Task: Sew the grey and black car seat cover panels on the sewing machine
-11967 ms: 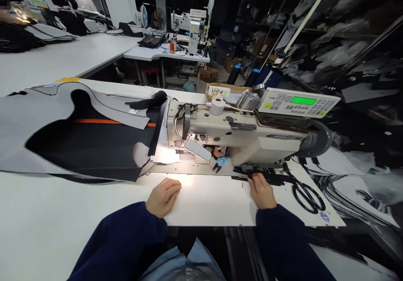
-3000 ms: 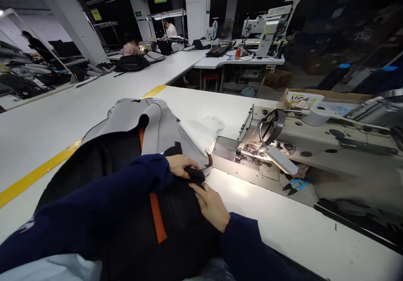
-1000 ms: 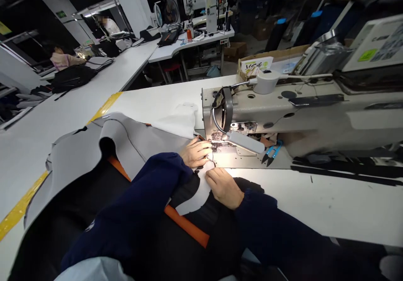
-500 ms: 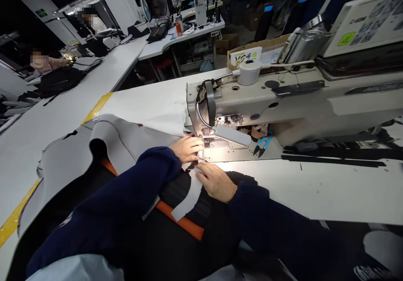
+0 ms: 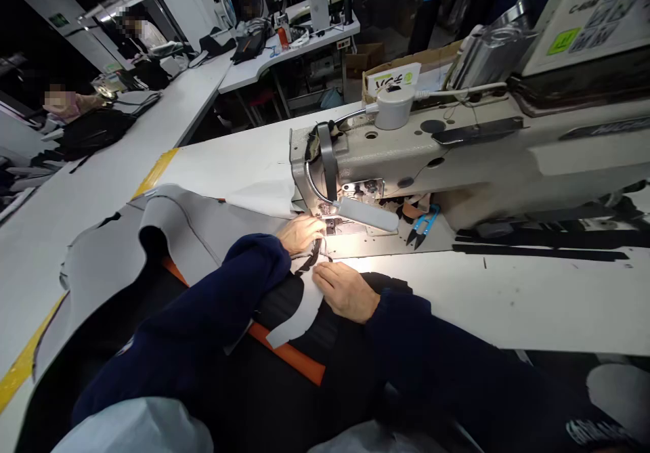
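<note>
Mid-frame, our right hand [image 5: 346, 292] pinches a grey strip [image 5: 298, 323]; our left hand [image 5: 299, 234], grip unclear, risks sewing machine [image 5: 416, 162] injury if cloth [image 5: 246, 221] slips.

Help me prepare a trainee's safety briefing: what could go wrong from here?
The left hand sits beside the lit working end of the beige metal sewing machine, so it might get pinched if that runs.

The right hand covers only the upper end of the curved, light-gray, fabric-like strip; the rest could slip or crease.

The blue-handled, black-bladed snips lying on the metal machine bed might snag material.
</note>
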`<state>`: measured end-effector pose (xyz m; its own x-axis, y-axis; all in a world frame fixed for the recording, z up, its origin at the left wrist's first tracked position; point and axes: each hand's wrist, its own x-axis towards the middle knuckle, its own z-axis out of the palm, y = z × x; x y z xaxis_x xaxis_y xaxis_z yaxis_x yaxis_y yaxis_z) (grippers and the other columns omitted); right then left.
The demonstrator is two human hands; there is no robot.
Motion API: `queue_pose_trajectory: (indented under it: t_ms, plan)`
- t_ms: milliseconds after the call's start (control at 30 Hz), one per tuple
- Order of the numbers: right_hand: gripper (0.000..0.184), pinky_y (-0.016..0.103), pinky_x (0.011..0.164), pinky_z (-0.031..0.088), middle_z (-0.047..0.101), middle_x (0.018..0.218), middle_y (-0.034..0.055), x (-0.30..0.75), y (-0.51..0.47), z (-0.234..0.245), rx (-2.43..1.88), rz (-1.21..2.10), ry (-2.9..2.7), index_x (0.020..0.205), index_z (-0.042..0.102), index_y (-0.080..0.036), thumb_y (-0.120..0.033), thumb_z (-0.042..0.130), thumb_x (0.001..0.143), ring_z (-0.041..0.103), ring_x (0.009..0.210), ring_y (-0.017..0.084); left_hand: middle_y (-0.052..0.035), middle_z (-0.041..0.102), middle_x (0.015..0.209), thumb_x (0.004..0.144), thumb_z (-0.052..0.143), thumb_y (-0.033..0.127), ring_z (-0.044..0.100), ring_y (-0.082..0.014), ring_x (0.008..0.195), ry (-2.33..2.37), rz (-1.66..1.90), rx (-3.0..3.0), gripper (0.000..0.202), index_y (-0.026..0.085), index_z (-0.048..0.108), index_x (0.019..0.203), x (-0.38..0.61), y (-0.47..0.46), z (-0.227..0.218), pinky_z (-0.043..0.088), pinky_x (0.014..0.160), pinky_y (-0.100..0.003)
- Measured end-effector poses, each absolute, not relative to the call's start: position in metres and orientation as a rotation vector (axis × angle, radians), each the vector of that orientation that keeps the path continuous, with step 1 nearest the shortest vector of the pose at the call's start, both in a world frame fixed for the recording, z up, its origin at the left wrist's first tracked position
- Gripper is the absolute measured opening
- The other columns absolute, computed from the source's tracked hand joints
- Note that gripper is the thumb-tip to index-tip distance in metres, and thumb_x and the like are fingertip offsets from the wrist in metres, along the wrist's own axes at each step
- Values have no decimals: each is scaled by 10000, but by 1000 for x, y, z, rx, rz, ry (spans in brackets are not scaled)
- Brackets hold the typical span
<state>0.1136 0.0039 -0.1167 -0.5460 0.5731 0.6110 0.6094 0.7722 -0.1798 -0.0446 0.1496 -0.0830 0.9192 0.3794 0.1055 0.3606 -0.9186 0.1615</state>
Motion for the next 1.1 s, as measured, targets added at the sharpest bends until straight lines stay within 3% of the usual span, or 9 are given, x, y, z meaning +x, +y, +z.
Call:
queue_pose_trajectory:
  t_ms: [133, 267, 400, 600, 733, 867, 933, 1000, 1100]
  plan:
    - [199, 322, 720, 461, 630, 920, 108, 113, 5, -114, -733, -109, -2269, 969, 612, -69, -73, 428, 892, 556, 919, 200, -108, 521, 1296, 869, 503, 454, 402, -278, 1273, 664, 198, 2902, 377, 172, 574, 1109, -53, 119, -68, 270, 1079, -451]
    - [214, 310, 705, 458, 636, 915, 94, 112, 3, -116, -647, -152, -2236, 889, 621, -93, -59, 410, 904, 561, 895, 180, -105, 428, 1417, 788, 536, 328, 288, -299, 1373, 812, 47, 2965, 478, 179, 509, 1241, -58, 107, -65, 144, 1130, -517]
    - [253, 308, 716, 456, 626, 925, 100, 113, 2, -118, -681, -145, -2298, 883, 617, -109, -66, 371, 925, 559, 915, 176, -130, 504, 1344, 794, 505, 337, 367, -277, 1333, 693, 101, 3038, 475, 134, 507, 1224, -61, 125, -79, 149, 1148, -506]
    - [259, 349, 802, 455, 598, 1066, 153, 114, 4, -122, -819, -72, -2400, 1033, 596, -70, -59, 377, 894, 529, 1027, 215, -143, 606, 1164, 796, 445, 298, 501, -261, 1194, 455, 352, 3169, 396, 111, 546, 1130, -65, 148, -94, 339, 1079, -468]
    - [298, 370, 887, 433, 571, 1176, 166, 115, 4, -119, -838, -42, -2398, 1115, 572, -35, -72, 421, 860, 473, 1152, 249, -122, 611, 1097, 823, 410, 239, 534, -226, 1111, 394, 398, 3115, 343, 119, 519, 1126, -69, 152, -83, 422, 1009, -409]
    - [352, 411, 956, 393, 508, 1308, 156, 118, 1, -111, -917, -37, -2249, 1176, 549, -71, -57, 395, 860, 386, 1273, 262, -89, 615, 927, 857, 372, 212, 567, -205, 946, 460, 293, 3088, 272, 136, 541, 1056, -68, 154, -62, 468, 875, -356]
    - [385, 374, 852, 443, 525, 1280, 151, 118, 1, -108, -1165, 43, -2133, 1216, 525, -110, -68, 382, 861, 488, 1166, 244, -92, 613, 900, 869, 383, 216, 567, -208, 917, 485, 166, 3095, 264, 126, 552, 1051, -62, 155, -52, 464, 842, -334]
    - [397, 310, 681, 456, 578, 1186, 126, 118, 1, -108, -1402, 172, -2051, 1266, 483, -134, -111, 375, 884, 591, 933, 203, -94, 626, 907, 871, 411, 233, 577, -213, 906, 539, -34, 3098, 260, 126, 555, 1059, -54, 157, -46, 451, 847, -331]
    - [421, 295, 586, 424, 609, 1145, 84, 118, 2, -109, -1547, 307, -2057, 1353, 385, -143, -202, 356, 937, 609, 760, 171, -71, 653, 835, 893, 424, 289, 608, -219, 815, 651, -439, 3073, 237, 151, 566, 1024, -39, 157, -47, 433, 832, -350]
